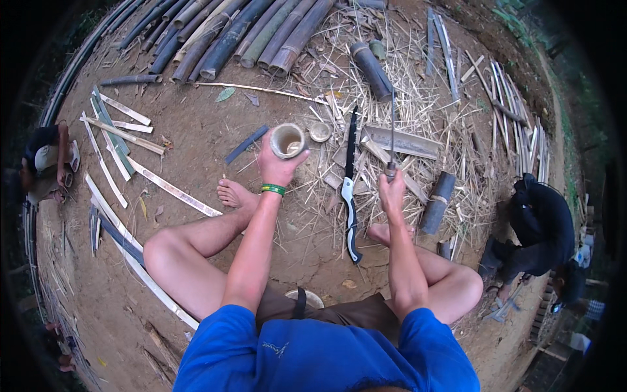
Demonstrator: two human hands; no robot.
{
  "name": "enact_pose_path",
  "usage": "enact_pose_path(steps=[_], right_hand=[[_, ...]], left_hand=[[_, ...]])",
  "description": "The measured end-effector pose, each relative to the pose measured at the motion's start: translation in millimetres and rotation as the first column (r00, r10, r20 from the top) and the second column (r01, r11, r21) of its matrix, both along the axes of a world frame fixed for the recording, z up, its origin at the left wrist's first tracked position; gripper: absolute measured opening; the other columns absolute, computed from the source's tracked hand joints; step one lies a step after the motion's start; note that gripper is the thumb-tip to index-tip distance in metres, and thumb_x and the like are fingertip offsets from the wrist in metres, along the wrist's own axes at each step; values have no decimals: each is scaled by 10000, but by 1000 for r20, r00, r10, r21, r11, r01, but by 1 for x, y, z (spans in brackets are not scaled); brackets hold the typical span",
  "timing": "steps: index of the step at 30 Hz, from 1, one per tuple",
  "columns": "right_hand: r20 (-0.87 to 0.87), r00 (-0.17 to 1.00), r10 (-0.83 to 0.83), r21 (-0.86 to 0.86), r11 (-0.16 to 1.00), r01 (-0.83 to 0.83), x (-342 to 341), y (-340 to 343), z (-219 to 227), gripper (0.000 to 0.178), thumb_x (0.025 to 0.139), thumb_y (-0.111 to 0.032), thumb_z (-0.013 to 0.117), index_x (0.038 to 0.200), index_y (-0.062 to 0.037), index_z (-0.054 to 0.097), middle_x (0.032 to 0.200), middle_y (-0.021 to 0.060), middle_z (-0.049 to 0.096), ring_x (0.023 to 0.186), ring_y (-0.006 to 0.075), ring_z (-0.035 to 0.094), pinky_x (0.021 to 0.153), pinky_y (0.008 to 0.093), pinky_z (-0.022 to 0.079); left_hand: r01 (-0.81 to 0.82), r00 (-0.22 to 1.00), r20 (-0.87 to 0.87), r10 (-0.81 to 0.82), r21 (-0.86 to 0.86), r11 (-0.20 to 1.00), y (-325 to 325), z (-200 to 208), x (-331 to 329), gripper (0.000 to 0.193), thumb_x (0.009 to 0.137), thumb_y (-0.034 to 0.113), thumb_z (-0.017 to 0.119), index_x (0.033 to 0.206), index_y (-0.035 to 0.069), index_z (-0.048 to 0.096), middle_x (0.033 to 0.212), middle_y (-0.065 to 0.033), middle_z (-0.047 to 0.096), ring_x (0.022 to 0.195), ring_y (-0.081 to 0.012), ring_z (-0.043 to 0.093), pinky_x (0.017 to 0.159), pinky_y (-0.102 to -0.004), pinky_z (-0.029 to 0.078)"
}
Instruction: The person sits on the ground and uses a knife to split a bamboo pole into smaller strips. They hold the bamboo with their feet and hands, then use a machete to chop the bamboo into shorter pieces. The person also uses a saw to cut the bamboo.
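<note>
Currently the left hand [279, 166] is closed around a short hollow bamboo section [287, 140], held upright with its open end facing the camera, just above the bare earth ground [196, 124]. The right hand [392, 193] is clenched on the handle of a thin rod-like tool [392, 140] whose shaft rises away from the fist; its tip is hard to make out against the straw litter.

Progress, judged: the section is already cut to length, and a smaller cut ring [320, 132] lies just beside it. A folding saw [351, 189] lies between the hands, untouched. Many uncut bamboo poles [228, 36] remain stacked at the far side, so much stock looks unworked.

Pose: both forearms extend forward over the crossed legs, left wrist cocked up, right wrist straight, hands apart.
</note>
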State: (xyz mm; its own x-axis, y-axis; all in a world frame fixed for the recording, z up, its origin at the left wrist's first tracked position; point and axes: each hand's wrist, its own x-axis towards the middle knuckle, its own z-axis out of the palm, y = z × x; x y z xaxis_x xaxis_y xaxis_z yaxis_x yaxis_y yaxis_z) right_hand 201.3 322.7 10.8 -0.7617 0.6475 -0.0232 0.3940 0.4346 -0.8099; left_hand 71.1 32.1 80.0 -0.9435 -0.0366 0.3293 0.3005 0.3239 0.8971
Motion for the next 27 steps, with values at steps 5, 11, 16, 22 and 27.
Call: enact_pose_path(steps=[5, 11, 16, 22, 27], right_hand=[[-116, 990, 86, -273, 955, -115, 4, -100, 52, 243, 915, -227, 652, 995, -1, 610, 742, 39, 601, 634, 152, 557, 568, 341, 456], [181, 947, 264, -288, 935, -206, 40, -156, 64, 500, 953, -452, 664, 1053, 38, 673, 698, 89, 643, 620, 193, 598, 590, 398, 478], [214, 930, 299, -261, 935, -240, 51, -177, 57, 526, 959, -477, 647, 1062, 38, 680, 675, 168, 644, 614, 281, 633, 616, 434, 488], [110, 948, 297, -278, 925, -258, 36, -182, 47, 547, 960, -487, 638, 1074, 47, 674, 711, 230, 639, 660, 340, 650, 664, 464, 494], [156, 942, 296, -272, 930, -247, 17, -184, 55, 546, 958, -486, 644, 1068, 49, 672, 713, 220, 643, 663, 334, 651, 668, 458, 499]], left_hand=[[68, 983, 178, -39, -161, 985, -7, -67, 16, 822, 600, 301, 965, 1300, 114, 578, 1165, -134, 722, 1064, -299, 710, 942, -411, 555], [52, 981, 192, 0, -266, 963, -5, -92, 15, 850, 613, 318, 936, 1348, 129, 553, 1128, -136, 733, 1065, -360, 696, 922, -460, 557], [118, 959, 283, -30, -300, 947, -21, -103, 2, 871, 617, 339, 938, 1372, 146, 546, 1170, -140, 727, 1093, -346, 691, 940, -436, 552], [178, 936, 341, -88, -240, 954, -13, -88, -12, 838, 600, 318, 942, 1335, 166, 571, 1162, -140, 727, 1075, -356, 690, 925, -438, 550], [166, 949, 308, -69, -303, 938, -7, -90, -15, 875, 580, 391, 934, 1343, 163, 570, 1140, -181, 719, 1059, -398, 680, 918, -467, 547]])
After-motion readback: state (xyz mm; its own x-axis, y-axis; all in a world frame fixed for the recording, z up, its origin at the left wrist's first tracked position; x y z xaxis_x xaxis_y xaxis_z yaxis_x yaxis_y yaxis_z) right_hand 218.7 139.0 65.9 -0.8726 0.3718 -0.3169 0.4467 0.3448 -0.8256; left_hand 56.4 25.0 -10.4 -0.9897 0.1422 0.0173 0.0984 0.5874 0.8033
